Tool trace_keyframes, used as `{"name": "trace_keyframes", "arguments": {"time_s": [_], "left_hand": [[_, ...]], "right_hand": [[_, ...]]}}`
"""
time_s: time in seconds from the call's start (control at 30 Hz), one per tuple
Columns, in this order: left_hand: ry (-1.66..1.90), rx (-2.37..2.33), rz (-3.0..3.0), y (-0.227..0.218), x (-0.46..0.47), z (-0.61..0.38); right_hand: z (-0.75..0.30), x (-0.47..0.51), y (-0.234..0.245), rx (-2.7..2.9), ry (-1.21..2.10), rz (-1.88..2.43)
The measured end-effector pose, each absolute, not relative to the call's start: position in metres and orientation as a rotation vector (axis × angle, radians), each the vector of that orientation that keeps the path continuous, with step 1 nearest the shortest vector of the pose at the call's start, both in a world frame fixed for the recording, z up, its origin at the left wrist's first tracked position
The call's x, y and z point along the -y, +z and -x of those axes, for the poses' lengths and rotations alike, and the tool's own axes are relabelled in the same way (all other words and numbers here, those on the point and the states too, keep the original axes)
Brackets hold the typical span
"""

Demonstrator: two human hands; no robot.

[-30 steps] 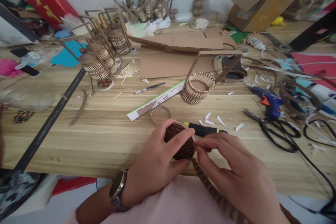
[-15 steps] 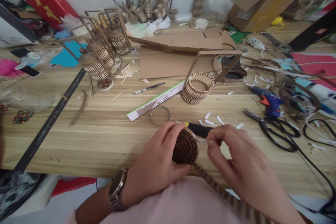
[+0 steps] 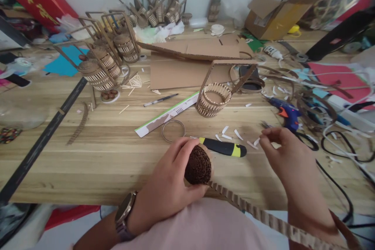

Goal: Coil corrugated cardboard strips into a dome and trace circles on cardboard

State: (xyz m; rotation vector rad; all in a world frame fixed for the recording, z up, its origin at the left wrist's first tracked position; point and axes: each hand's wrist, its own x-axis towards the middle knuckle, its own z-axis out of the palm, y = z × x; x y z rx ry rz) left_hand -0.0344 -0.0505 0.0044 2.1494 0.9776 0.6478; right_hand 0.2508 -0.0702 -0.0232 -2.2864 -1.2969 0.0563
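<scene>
My left hand (image 3: 168, 179) is wrapped round a brown coil of rolled corrugated cardboard (image 3: 199, 166), its ridged end facing up. A loose corrugated cardboard strip (image 3: 252, 209) trails from the coil down to the lower right, passing in front of my right forearm. My right hand (image 3: 285, 160) is held over the table to the right, thumb and forefinger pinched together. Whatever is between those fingertips, if anything, is too small to make out. Close to them are a thin pale strip (image 3: 252, 145) and other white paper scraps. Beyond the coil lies a black and yellow utility knife (image 3: 222, 147).
Past my hands are a metal ring (image 3: 173, 131), a ruler-like white strip (image 3: 164, 117) and a small handled basket (image 3: 213, 101). Scissors (image 3: 306, 140) and a blue glue gun (image 3: 285, 112) lie to the right among cables. Several finished baskets (image 3: 99, 72) stand at the left.
My right hand has moved right, away from the coil, uncovering the knife's handle and now partly covering the scissors. The left hand keeps its hold. The whole view has shifted slightly.
</scene>
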Motion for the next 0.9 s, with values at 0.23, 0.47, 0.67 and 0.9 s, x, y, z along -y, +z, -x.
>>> {"name": "trace_keyframes", "arguments": {"time_s": [0.23, 0.47, 0.67, 0.9], "left_hand": [[0.629, -1.069, -2.054, 0.004, 0.051, 0.033], [0.662, -1.141, -1.923, 0.0, 0.048, 0.035], [0.646, -1.119, -1.907, 0.0, 0.048, 0.037], [0.589, -0.991, -2.041, 0.007, 0.049, 0.036]], "right_hand": [[-0.246, 0.079, -0.021, 1.538, -0.009, 2.0], [-0.212, 0.095, 0.012, 1.913, 0.587, 1.12], [-0.219, 0.086, 0.027, 1.934, 0.881, 0.832], [-0.195, 0.083, 0.018, 1.668, 0.612, 1.117]]}}
